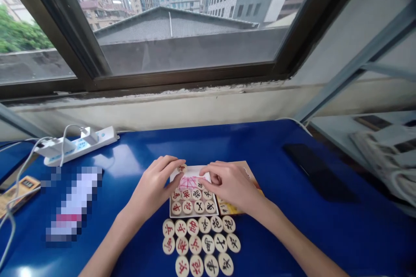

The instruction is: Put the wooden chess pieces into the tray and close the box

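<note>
Centrally, the left hand (159, 179), thumb and fingers nearly closed, grips a red-character xiangqi piece (181, 168) over the white tray (194, 216). The right hand (227, 181) curls at the tray's right side; its hold cannot be told. Loose xiangqi pieces (195, 245) lie in rows on the blue table (130, 242).

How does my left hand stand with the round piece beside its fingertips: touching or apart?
Touching. The head view shows the left hand's fingertips overlapping the edge of the round piece, with no gap between them.
</note>
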